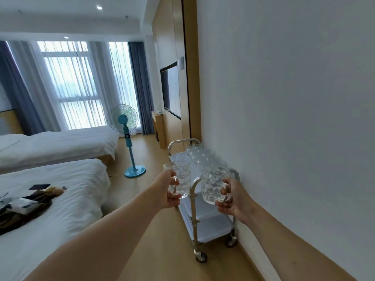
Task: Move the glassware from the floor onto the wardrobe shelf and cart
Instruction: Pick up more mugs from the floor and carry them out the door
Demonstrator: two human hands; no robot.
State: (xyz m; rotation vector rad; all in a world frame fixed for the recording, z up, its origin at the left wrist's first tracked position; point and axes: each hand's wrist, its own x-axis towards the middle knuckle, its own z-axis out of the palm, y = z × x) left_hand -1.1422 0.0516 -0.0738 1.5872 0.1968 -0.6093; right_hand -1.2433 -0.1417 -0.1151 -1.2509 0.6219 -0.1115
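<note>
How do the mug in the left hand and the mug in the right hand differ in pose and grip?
The left mug is gripped by the left hand round its side; the right mug is held by its handle in the right hand. The left mug sits slightly higher and farther from the wall. Both are clear, dimpled, upright and empty-looking, above the cart.

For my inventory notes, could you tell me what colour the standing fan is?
The standing fan is turquoise blue, seen best in the head view.

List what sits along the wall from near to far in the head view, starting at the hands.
left hand and right hand, each gripping a glass mug (left mug, right mug) → steel cart → glasses on the cart's top shelf → wall-mounted TV → blue curtain
</note>
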